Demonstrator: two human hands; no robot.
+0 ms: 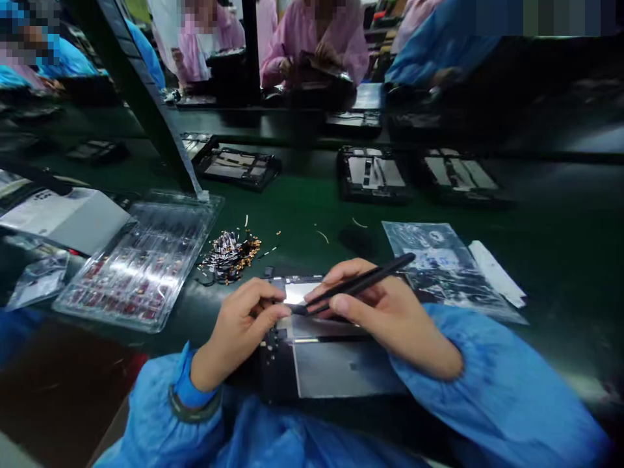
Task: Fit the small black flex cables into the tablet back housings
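An opened tablet-like device [336, 364] lies on the green belt right in front of me, its grey inner plate showing. My right hand [385, 312] grips black tweezers [361, 283] whose tips point left onto the device's upper left area. My left hand [244, 325] rests on the device's left edge, thumb and forefinger pinched together right at the tweezer tips; whatever they pinch is too small to see. A heap of small flex-cable parts [229, 253] lies just beyond my left hand.
A clear plastic tray [141, 260] of small parts sits at left, next to a grey box [63, 218]. A printed plastic bag [439, 260] lies at right. Further opened devices [373, 172] ride on the belt beyond. Several people in pink and blue coats work opposite.
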